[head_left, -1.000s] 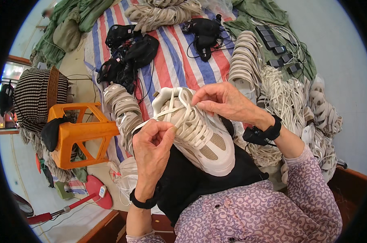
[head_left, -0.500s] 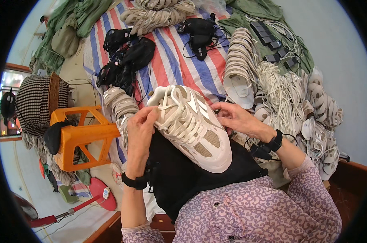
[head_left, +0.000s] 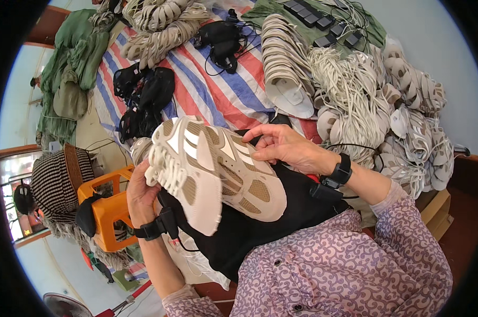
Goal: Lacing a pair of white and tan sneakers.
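Observation:
My left hand [head_left: 141,193] grips a beige and white laced shoe upper [head_left: 188,164] by its laced side, tilted above my lap. Beside and partly behind it, a second shoe upper [head_left: 257,190] with tan mesh panels lies on the black cloth [head_left: 318,203] over my lap. The fingers of my right hand [head_left: 276,142] are bent at the far edge of this second upper, with thumb and index finger on it. Whether the second upper has laces is hidden by the first. Each wrist wears a black strap.
Nested shoe uppers [head_left: 286,63] and a heap of pale laces [head_left: 347,98] lie to the right. Black bundles [head_left: 149,95] rest on the striped sheet [head_left: 196,95]. An orange stool [head_left: 109,222] stands at the left, beside a checked basket [head_left: 57,179]. Black adapters [head_left: 323,21] lie at the back.
My left hand has moved left and down, tilting the laced upper with it. My right hand has left that upper and now touches a second one, which has come into view. The view has shifted.

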### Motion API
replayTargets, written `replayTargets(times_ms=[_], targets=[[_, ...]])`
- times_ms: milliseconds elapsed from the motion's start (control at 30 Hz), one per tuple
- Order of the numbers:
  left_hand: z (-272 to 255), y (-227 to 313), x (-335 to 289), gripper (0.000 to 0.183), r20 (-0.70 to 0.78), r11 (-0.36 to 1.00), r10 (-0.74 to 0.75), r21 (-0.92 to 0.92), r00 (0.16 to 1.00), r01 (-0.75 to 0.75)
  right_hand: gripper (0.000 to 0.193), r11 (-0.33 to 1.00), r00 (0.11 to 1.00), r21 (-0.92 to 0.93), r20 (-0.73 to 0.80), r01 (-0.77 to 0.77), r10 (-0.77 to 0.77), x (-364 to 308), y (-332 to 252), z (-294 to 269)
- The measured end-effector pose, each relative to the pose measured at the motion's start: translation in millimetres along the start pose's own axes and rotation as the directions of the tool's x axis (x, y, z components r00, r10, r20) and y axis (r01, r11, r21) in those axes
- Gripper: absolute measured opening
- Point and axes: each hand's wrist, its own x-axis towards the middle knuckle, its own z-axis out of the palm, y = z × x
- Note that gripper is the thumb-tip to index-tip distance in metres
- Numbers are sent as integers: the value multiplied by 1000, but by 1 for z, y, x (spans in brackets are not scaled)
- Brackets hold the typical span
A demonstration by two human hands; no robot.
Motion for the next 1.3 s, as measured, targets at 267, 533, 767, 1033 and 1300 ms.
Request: replayTargets(times_ms=[267, 533, 767, 1033, 1300], targets=[[47, -15, -25, 29, -4, 882, 208, 433, 978, -185, 40, 1000, 1000, -25, -20, 6, -6, -1, 0, -1], [65, -4, -23, 32, 103, 624, 446, 677, 889, -391, 39, 997, 1000, -78, -4, -21, 21, 5, -4, 2], [89, -4, -6, 31, 95, 736, 448, 525, 889, -428, 39, 995, 998, -75, -17, -62, 61, 9, -4, 5], [117, 7, -27, 29, -4, 636, 675, 510, 738, -579, 39, 998, 998, -5, -25, -63, 63, 7, -2, 7], [175, -26, -174, 36, 861, 151, -56, 507, 505, -849, 39, 997, 997, 18, -7, -73, 73, 12, -3, 1]])
